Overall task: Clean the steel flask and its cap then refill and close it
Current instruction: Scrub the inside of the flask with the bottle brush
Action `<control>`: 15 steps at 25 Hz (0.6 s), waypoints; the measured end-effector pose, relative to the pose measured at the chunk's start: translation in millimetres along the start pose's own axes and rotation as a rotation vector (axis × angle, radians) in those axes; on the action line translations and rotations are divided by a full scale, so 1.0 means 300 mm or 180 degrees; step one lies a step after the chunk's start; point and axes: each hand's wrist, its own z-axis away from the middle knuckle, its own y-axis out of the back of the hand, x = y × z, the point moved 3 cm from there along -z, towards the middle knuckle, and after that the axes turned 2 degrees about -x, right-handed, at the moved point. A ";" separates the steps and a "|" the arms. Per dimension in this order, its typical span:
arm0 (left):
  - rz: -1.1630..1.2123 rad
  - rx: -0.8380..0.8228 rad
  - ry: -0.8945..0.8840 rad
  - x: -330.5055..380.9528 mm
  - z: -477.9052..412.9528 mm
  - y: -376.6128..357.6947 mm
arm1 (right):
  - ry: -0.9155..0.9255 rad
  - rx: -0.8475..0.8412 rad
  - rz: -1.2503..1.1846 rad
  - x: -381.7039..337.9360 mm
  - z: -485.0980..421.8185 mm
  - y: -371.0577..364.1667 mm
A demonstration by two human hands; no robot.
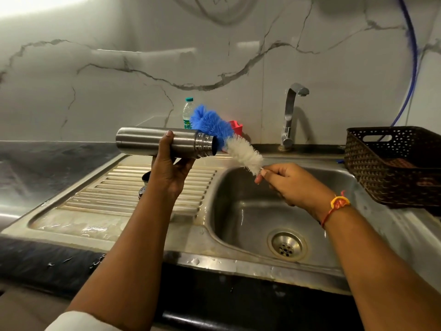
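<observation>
Flask [148,140] is level in your left hand [170,168], raised above the ribbed draining board [119,187], with its open threaded mouth turned right towards the sink bowl [250,218]. That left grip wraps the middle of the body from below, thumb over the top. This keeps the bare neck clear for the tool and should let any drips fall onto steel, not onto the dark surface [47,163].

Your right hand [286,182] has a narrow, pinching grip on the thin stem of the brush [243,152], just below its white bristles. The brush slants up and left, so the blue bristles bunch right at the flask's mouth. They look to be beside or behind the rim rather than deep inside, though I cannot tell for certain. Holding it so near the bristles gives you fine aim for lining the head up with the narrow opening.

Two small dark pieces [146,177] lie on the draining board, half hidden behind your left wrist; probably the cap parts, set aside within reach. The tap [289,115] stands behind the bowl with no water visible, so I judge you to be at the scrubbing stage, with rinsing and refilling not yet done.
</observation>
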 end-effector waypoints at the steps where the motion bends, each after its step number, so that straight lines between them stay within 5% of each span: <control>1: 0.0039 0.0027 -0.0082 0.006 -0.006 0.001 | -0.0001 0.0130 0.0082 0.001 -0.003 0.003; 7: 0.0338 0.0269 -0.0469 0.026 -0.034 0.013 | -0.0031 0.0147 -0.0554 -0.014 -0.007 -0.033; 15: 0.0386 0.0245 -0.0493 0.002 -0.003 -0.012 | 0.0213 0.0128 0.0133 -0.021 -0.024 -0.078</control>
